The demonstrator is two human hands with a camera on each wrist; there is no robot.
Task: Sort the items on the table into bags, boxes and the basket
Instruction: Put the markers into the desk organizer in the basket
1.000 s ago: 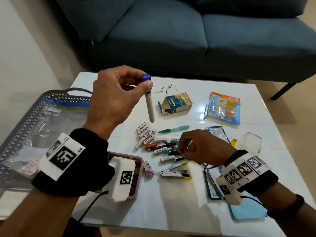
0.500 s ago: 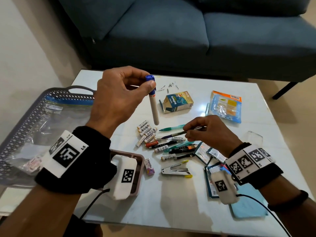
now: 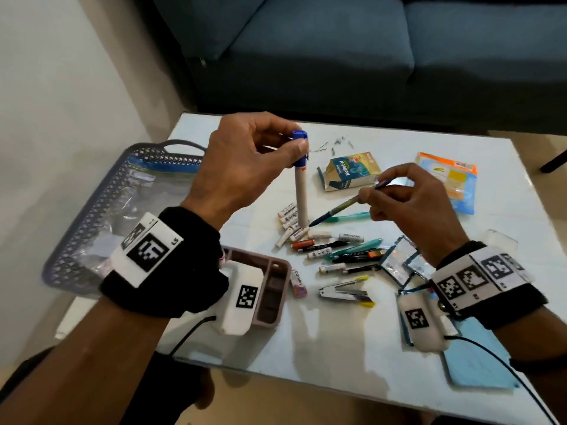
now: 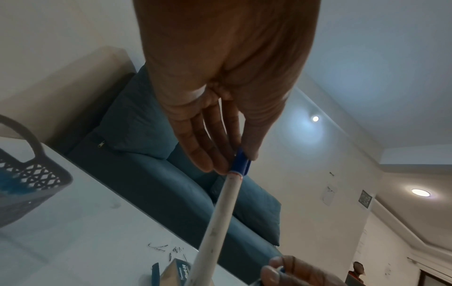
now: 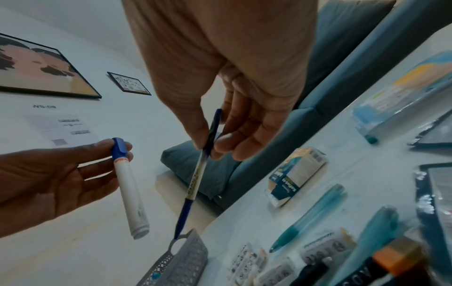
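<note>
My left hand pinches the blue cap of a white marker, which hangs upright above the table; the left wrist view shows that marker running down from my fingers. My right hand pinches a slim blue pen slanting down-left, its tip close to the marker's lower end. In the right wrist view the pen and marker hang side by side. Batteries and more pens lie in a pile below.
A grey basket holding a clear zip bag stands at the left. A pink organiser box, a stapler, a small carton, an orange-topped packet and foil pouches lie on the white table. A blue sofa stands behind.
My right hand took the blue pen from the pile and raised it up-left to beside the marker. My left hand kept the marker held up, nearly still.
</note>
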